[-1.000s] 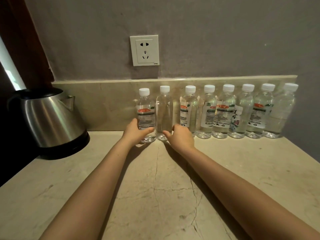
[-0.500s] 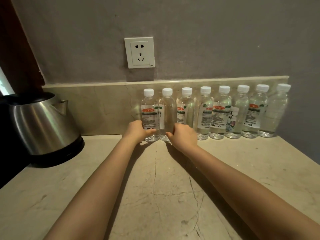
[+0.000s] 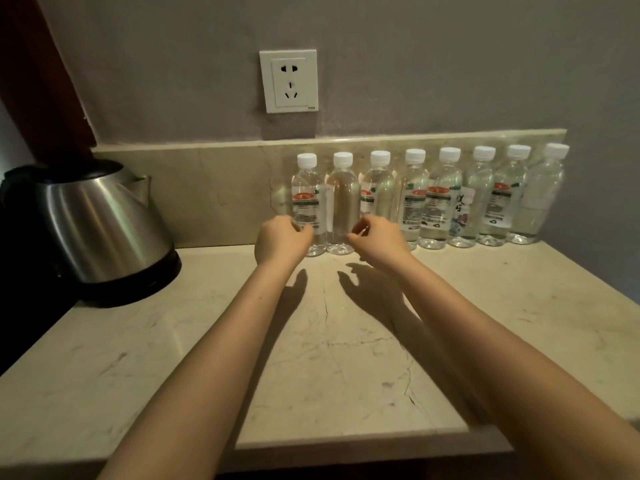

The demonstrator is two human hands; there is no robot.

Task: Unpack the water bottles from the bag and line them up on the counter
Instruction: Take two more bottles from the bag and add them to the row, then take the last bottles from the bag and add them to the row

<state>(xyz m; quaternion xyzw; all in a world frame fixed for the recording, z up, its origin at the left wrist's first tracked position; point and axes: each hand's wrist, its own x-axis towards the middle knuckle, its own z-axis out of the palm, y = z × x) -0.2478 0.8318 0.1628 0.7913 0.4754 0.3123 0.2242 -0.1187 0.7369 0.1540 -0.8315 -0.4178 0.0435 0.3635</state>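
Observation:
Several clear water bottles with white caps stand upright in one row against the backsplash, from the leftmost bottle to the rightmost bottle. The second bottle from the left shows its plain side. My left hand hovers just in front of the leftmost bottle's lower part, fingers loosely curled and holding nothing. In front of the second and third bottles, my right hand floats just as loosely with nothing in it. Both hands cast shadows on the counter. No bag is in view.
A steel electric kettle on a black base stands at the left of the marble counter. A white wall socket sits above the row. The counter's front edge runs below my forearms, and a grey side wall closes the right end.
Both hands have come off the two leftmost bottles and lifted slightly back toward me. The two bottles now stand close together in the row.

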